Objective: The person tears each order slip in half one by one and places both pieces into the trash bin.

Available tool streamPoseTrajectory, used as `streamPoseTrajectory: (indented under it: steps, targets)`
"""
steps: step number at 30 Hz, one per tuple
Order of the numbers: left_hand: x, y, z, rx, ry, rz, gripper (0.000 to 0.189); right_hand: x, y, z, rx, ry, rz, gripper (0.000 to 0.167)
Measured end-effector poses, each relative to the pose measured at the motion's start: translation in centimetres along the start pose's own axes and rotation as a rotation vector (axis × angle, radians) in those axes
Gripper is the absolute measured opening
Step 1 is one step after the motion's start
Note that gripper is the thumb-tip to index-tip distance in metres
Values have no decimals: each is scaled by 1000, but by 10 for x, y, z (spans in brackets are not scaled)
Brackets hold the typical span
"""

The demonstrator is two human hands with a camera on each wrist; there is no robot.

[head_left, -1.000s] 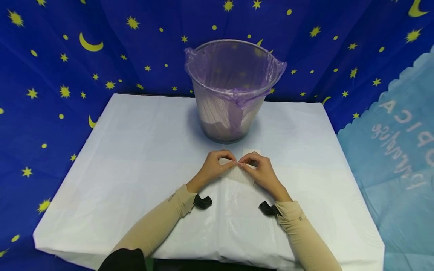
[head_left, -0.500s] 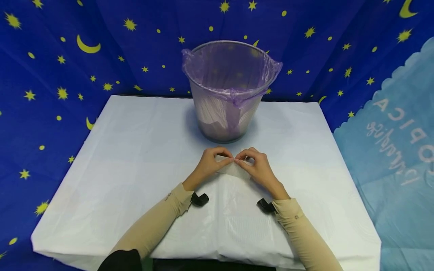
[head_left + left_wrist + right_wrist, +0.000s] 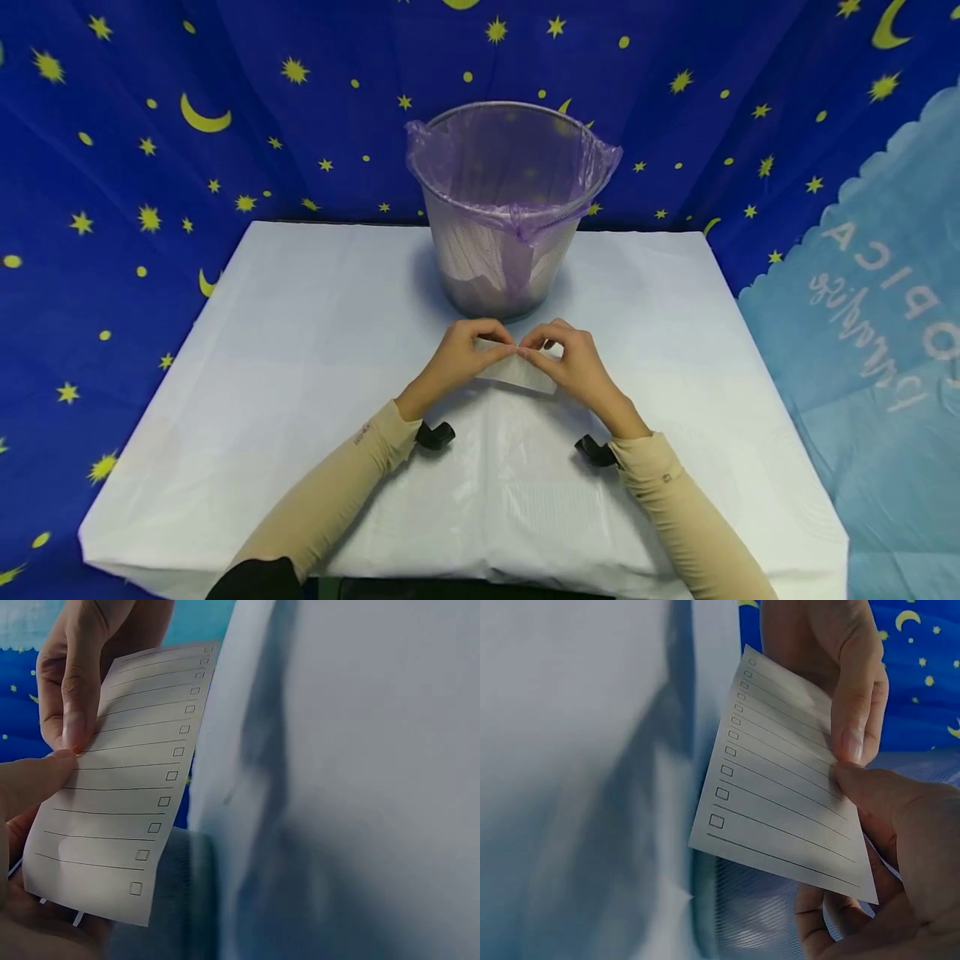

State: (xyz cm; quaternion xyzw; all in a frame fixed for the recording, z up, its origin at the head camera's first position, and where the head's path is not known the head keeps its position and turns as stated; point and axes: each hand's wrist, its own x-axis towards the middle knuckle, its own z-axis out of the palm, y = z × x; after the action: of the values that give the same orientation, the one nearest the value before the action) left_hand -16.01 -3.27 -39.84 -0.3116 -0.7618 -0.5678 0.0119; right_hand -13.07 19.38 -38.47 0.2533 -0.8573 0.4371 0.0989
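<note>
A slip of checklist paper, printed with ruled lines and a column of small boxes, hangs between the two hands above the table. My left hand pinches its long upper edge between thumb and fingers. Right beside it, my right hand pinches the same edge, and the two thumb tips meet near the middle. Seen from the left wrist, the checklist paper bows slightly, boxes on the side away from the hands. In the right wrist view the printed face of the paper shows whole except where thumbs cover its edge.
Beyond the hands stands a mesh waste bin lined with a thin purple bag. A white cloth covers the table. Behind it hangs a blue curtain with stars and moons; a light blue cloth hangs at the right.
Both hands have lifted slightly toward the bin, still pinching the paper. Its front face looks narrower, and the pale piece seen behind the right hand a second ago no longer shows.
</note>
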Motion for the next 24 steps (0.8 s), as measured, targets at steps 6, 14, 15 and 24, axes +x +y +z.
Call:
streamPoseTrajectory:
  steps: [6, 14, 15, 24]
  targets:
    - [8, 15, -7, 14, -9, 44, 6, 7, -15, -14, -20, -10, 0, 5]
    - [21, 36, -19, 28, -18, 58, 5, 19, -31, -29, -56, 17, -52, 5]
    - [22, 40, -21, 26, -21, 60, 5, 21, -33, -31, -54, 23, -58, 5]
    - [41, 72, -40, 48, -17, 134, 6, 37, -61, -50, -39, 96, -125, 7]
